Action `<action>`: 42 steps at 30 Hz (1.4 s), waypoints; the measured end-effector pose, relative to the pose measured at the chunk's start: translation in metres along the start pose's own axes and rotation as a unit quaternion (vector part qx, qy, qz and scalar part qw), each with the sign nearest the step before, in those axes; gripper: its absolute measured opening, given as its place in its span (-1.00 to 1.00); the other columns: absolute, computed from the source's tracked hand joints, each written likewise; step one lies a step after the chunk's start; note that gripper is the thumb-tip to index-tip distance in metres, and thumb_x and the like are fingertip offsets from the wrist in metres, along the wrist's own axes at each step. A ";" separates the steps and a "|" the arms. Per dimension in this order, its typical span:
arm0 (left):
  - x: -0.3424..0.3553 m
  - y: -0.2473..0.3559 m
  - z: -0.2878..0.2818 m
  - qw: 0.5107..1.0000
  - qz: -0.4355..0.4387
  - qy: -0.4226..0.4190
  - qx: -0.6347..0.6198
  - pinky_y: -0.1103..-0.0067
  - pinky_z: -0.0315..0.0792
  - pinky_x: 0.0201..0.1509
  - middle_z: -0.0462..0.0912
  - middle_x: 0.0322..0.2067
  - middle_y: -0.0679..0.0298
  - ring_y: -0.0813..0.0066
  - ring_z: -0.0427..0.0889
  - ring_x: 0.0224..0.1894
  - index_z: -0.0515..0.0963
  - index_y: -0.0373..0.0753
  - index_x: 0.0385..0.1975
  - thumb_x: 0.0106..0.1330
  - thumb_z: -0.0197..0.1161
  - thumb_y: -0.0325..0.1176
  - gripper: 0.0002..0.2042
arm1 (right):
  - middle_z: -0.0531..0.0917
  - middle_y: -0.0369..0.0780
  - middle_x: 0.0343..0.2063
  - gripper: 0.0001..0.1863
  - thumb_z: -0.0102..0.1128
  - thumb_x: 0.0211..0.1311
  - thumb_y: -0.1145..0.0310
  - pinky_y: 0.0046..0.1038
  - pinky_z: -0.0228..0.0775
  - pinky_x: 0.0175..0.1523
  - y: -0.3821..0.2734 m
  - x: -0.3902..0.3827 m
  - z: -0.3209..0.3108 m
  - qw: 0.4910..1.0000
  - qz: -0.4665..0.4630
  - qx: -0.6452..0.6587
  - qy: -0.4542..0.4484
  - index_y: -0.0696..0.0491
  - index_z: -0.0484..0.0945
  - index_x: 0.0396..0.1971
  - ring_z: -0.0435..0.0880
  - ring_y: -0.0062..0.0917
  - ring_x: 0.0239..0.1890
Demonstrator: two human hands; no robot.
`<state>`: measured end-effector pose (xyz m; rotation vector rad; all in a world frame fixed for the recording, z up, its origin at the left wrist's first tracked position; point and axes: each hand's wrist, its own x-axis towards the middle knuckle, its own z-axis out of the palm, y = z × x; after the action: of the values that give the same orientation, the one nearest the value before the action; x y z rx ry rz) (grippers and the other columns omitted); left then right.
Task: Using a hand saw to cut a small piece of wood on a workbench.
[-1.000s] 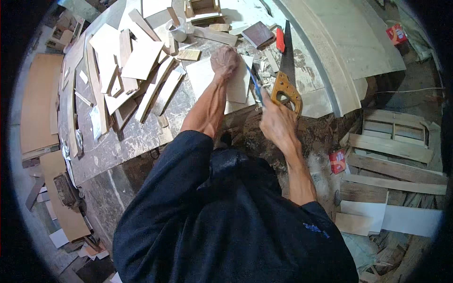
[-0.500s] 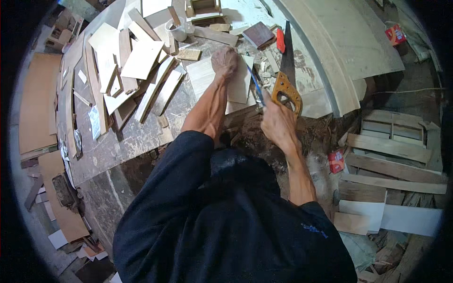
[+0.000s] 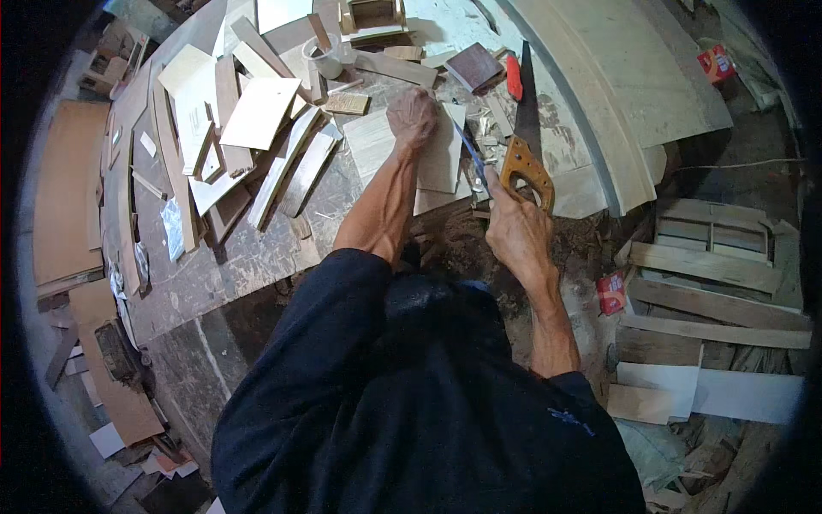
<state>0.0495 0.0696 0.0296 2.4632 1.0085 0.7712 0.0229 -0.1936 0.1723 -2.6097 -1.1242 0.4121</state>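
My left hand (image 3: 412,116) is curled closed and presses on a pale wooden board (image 3: 441,163) at the front of the workbench; its fingertips are hidden. My right hand (image 3: 520,230) is closed round a slim blue tool (image 3: 469,151) whose tip reaches the board's right edge; its exact kind is hard to tell. Just beyond that hand lies a handsaw with a yellow-brown wooden handle (image 3: 524,171) and a dark blade (image 3: 527,103). A red-orange tool handle (image 3: 514,78) lies along the blade.
Wood offcuts (image 3: 261,111) are heaped on the bench's left, near a clear plastic cup (image 3: 326,60). A dark square tile-like piece (image 3: 472,66) lies beyond the board. A curved panel (image 3: 591,94) borders the right. Wooden slats (image 3: 706,267) and a red box (image 3: 610,293) lie lower right.
The view has shifted a little, so the bench things sit slightly lower and right. My right hand has drawn back toward me with the blue tool. My left hand stays on the board.
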 end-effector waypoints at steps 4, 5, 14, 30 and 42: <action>-0.006 -0.007 -0.007 0.993 0.071 0.083 0.041 0.25 0.45 -0.05 0.62 -0.31 0.08 0.04 0.56 -0.16 0.59 -0.20 -0.27 0.23 0.18 -0.23 -0.79 | 0.64 0.12 -0.50 -0.45 -0.02 0.27 0.38 0.02 0.43 -0.19 0.011 0.011 -0.001 1.000 -0.012 -0.019 0.009 -0.20 0.35 0.29 0.64 0.06 -0.40; -0.007 -0.008 -0.005 0.998 -0.010 0.040 0.056 0.17 0.38 0.02 0.53 -0.13 0.10 0.04 0.46 -0.05 0.52 -0.16 -0.11 0.23 0.20 -0.18 -0.71 | 0.63 0.12 -0.51 -0.46 -0.03 0.27 0.38 0.03 0.43 -0.18 0.014 0.012 -0.001 1.000 -0.014 -0.012 -0.005 -0.19 0.35 0.29 0.64 0.06 -0.40; -0.069 0.018 -0.016 0.993 -0.020 -0.036 0.110 0.09 0.09 0.31 0.22 0.31 0.00 0.02 0.21 0.32 0.31 -0.08 0.28 0.31 0.09 0.02 -0.43 | 0.63 0.07 -0.58 -0.46 -0.04 0.28 0.35 -0.02 0.44 -0.21 0.047 0.026 -0.004 0.997 -0.076 -0.029 -0.013 -0.17 0.34 0.30 0.66 0.00 -0.42; -0.080 0.031 -0.012 0.985 -0.058 -0.016 0.161 -0.13 -0.01 0.28 0.31 0.24 0.22 0.11 0.16 0.35 0.43 0.09 0.18 0.37 0.01 -0.07 -0.60 | 0.59 0.04 -0.66 -0.42 0.03 0.24 0.41 -0.06 0.44 -0.32 0.069 0.016 -0.001 0.991 -0.127 0.002 -0.028 -0.03 0.31 0.31 0.63 -0.07 -0.55; -0.082 0.023 -0.015 0.990 -0.053 -0.014 0.127 -0.28 -0.17 0.31 0.24 0.32 0.20 0.02 0.04 0.42 0.39 0.07 0.23 0.37 -0.03 0.00 -0.54 | 0.59 0.14 -0.63 -0.29 -0.03 0.10 0.46 0.01 0.44 -0.25 0.050 0.014 -0.001 0.993 -0.117 -0.008 -0.019 -0.05 0.21 0.36 0.65 0.06 -0.51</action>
<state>0.0037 -0.0037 0.0249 2.5952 1.2863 0.6063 0.0661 -0.2165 0.1535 -2.4529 -1.4315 0.4047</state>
